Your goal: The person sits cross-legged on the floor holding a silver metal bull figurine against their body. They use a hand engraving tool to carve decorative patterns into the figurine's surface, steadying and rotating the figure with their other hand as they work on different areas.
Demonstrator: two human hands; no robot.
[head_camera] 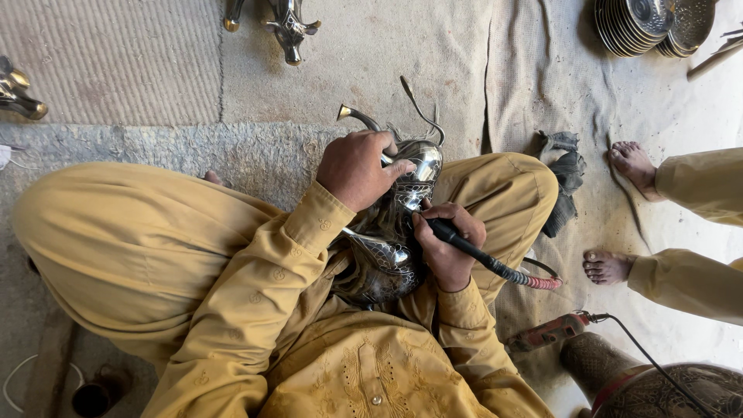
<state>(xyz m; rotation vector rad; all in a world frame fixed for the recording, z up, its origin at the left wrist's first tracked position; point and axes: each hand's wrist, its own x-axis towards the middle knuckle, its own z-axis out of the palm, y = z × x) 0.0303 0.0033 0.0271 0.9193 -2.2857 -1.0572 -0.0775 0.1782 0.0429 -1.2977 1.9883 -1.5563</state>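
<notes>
— Pinching the black engraving handpiece [464, 244] like a pen, the right hand [449, 240] has its grip clenched around it just behind the tip, at the centre of the frame. See the risk?

— The tip meets the curved flank of the silver ewer [391, 232]. On a rounded, polished surface it could skate sideways and scar the finished pattern, I'd judge.

— And the left hand [357, 166]?

— Its grip is clamped over the ewer's neck, just below the brass-tipped spout [352, 114], pressing the vessel into the lap between the mustard-yellow trousers [124, 232]. The fingers lie close to the tip, so a slip could nick them. Only cloth and knees cradle the ewer, so it might roll.

— Further out?

— The handpiece's flexible shaft [526, 277] trails to the lower right, near the red motor unit [551, 331]. A tug there could jerk the tip. Another person's bare feet [607, 267] sit at the right edge, near that shaft. Stacked metal plates [642, 27] lie at the upper right.
</notes>
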